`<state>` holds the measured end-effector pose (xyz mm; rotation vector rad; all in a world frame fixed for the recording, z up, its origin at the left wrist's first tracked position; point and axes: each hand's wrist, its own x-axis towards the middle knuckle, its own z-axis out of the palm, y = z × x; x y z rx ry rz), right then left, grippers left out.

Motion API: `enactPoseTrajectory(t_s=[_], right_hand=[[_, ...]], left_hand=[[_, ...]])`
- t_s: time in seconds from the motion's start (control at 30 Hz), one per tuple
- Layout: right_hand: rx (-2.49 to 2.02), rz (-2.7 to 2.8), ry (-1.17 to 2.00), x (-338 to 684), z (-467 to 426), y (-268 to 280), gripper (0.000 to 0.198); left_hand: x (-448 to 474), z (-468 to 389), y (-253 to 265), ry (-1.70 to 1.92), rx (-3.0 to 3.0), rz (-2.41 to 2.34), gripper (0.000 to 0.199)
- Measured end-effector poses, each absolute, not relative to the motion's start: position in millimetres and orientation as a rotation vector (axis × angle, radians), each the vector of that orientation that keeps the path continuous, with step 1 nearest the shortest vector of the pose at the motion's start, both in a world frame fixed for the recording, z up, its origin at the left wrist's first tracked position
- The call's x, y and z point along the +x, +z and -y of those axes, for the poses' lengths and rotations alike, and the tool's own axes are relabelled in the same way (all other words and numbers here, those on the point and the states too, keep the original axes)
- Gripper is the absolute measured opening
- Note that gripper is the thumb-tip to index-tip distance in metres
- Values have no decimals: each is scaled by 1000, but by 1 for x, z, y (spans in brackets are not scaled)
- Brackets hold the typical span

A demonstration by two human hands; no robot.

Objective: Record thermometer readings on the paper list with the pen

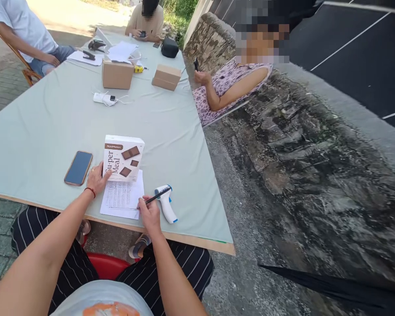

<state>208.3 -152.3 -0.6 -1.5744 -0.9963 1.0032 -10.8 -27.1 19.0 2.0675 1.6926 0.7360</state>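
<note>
A white box (124, 158) printed with brown chocolate-like squares stands on the table, over the upper part of a printed paper sheet (123, 197). My left hand (98, 179) grips the box's lower left edge, thumb on its front; the other fingers are partly hidden. In my right hand (149, 215) is a black pen (157, 194), held at the sheet's lower right edge and pointing up to the right. Its upper end overlaps a white and blue infrared thermometer (166, 204) lying just right of that hand. Left of the box lies a dark-screened phone (78, 168).
Farther up the pale green table (171, 145) are a white device with cables (104, 98), two cardboard boxes (117, 75), papers and a black case (169, 47). Several people sit around the table. A stone wall (283, 140) runs along the right.
</note>
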Motion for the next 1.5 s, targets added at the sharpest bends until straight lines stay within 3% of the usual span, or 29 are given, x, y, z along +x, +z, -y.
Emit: enactPoseTrajectory(t_s=[0.1,0.33,0.57,0.63,0.73,0.83,1.0,1.13,1.5], right_hand=[[-1809,1189,913,229,152,3,50],[-2069,1667,722,239,153,-3,34],[-2190,1409,219,285,162,5,59],[-2351,1405,377,300,162,5,65],[-2424,1455,620,305,160,1,55],[-2410,1325,640,295,156,1,49],[-1847,1088,622,258,151,15,58],[-1499,1023,920,217,147,26,37],[-1313,871,1185,171,126,29,33]], left_hand=[[-9,29,16,722,2063,-1730,68],[-9,32,10,696,2055,-1753,80],[-9,34,12,730,2063,-1723,89],[-8,34,13,740,2058,-1728,88],[-7,33,13,743,2037,-1737,89],[-6,34,12,752,2033,-1711,88],[-7,32,14,773,2048,-1708,90],[-8,28,17,801,2091,-1691,92],[-11,22,15,798,2118,-1700,89]])
